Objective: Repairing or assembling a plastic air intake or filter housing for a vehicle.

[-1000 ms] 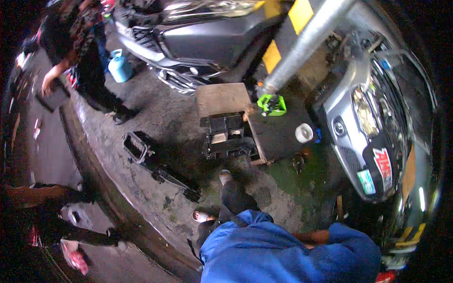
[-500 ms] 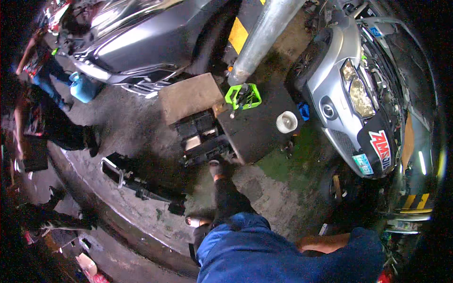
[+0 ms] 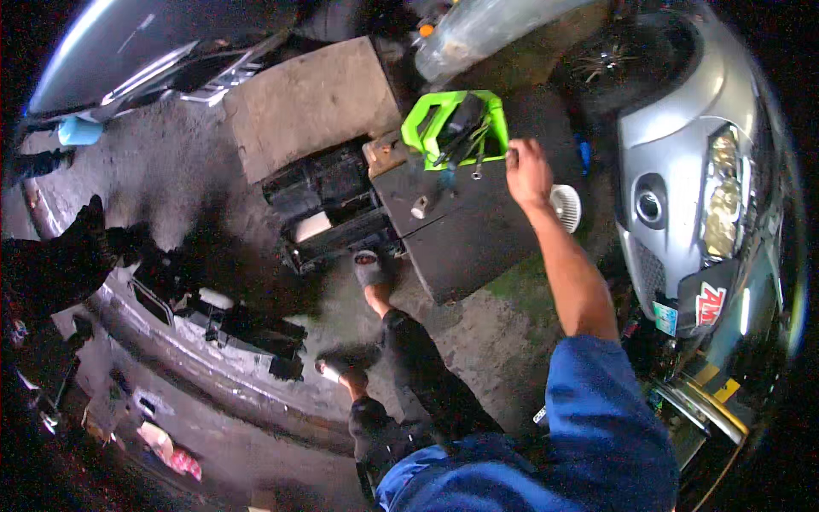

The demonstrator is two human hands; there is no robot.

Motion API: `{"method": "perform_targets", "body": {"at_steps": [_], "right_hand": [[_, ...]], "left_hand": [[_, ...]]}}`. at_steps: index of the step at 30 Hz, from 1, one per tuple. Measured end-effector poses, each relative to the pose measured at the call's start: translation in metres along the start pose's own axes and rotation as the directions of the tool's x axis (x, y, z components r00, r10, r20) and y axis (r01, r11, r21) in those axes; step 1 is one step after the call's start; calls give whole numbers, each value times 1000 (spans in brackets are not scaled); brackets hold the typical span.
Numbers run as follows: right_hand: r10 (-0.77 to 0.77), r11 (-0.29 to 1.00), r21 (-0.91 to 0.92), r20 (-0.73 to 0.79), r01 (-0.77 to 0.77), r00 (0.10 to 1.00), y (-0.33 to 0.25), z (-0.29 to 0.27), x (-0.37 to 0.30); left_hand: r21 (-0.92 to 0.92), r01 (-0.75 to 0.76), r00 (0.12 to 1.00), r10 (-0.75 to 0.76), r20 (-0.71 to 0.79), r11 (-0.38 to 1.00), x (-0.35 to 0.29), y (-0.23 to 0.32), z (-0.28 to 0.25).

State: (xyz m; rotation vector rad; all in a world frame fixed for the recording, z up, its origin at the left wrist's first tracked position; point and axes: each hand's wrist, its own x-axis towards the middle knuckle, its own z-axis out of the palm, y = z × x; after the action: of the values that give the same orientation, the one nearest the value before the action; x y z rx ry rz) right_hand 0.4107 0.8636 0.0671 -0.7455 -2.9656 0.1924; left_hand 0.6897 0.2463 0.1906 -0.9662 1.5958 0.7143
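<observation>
My right hand [image 3: 529,177] is over the dark tabletop, close beside the right edge of a bright green open tray [image 3: 415,128]. Its fingers are curled together, and a small dark spot shows by the fingertips; what they hold, if anything, I cannot make out. Inside the tray lie black tools [image 3: 465,128], and a ring-ended wrench [image 3: 478,166] hangs over its near side. A white ribbed blower wheel [image 3: 566,208] sits at the table's right, partly behind my forearm. On the tabletop in front of the tray stands a small pale cylindrical part [image 3: 419,206]. My left hand is out of view.
A silver car front [image 3: 674,196] borders the right. Brown board [image 3: 316,102] and black plastic housings [image 3: 320,213] lie left of the dark table [image 3: 478,243]. A long black car part [image 3: 247,333] rests on the floor. Another person's dark-clad leg [image 3: 60,264] is at far left.
My right arm has come up from beside my body and stretched forward to the green tray. The view has moved closer to the table.
</observation>
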Motion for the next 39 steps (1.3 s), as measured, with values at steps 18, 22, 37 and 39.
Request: {"method": "perform_targets", "body": {"at_steps": [18, 22, 37, 39], "right_hand": [[91, 891, -420, 540, 174, 837, -9, 34, 71], [159, 867, -472, 564, 159, 810, -21, 23, 83], [368, 926, -192, 652, -325, 663, 28, -48, 88], [341, 921, -68, 614, -383, 712, 30, -63, 65]], "left_hand": [[-88, -320, 940, 328, 95, 943, 49, 117, 35], [-198, -479, 871, 492, 17, 855, 60, 99, 70], [-271, -200, 978, 210, 8, 941, 102, 16, 18], [-187, -426, 904, 413, -108, 885, 107, 9, 10]]}}
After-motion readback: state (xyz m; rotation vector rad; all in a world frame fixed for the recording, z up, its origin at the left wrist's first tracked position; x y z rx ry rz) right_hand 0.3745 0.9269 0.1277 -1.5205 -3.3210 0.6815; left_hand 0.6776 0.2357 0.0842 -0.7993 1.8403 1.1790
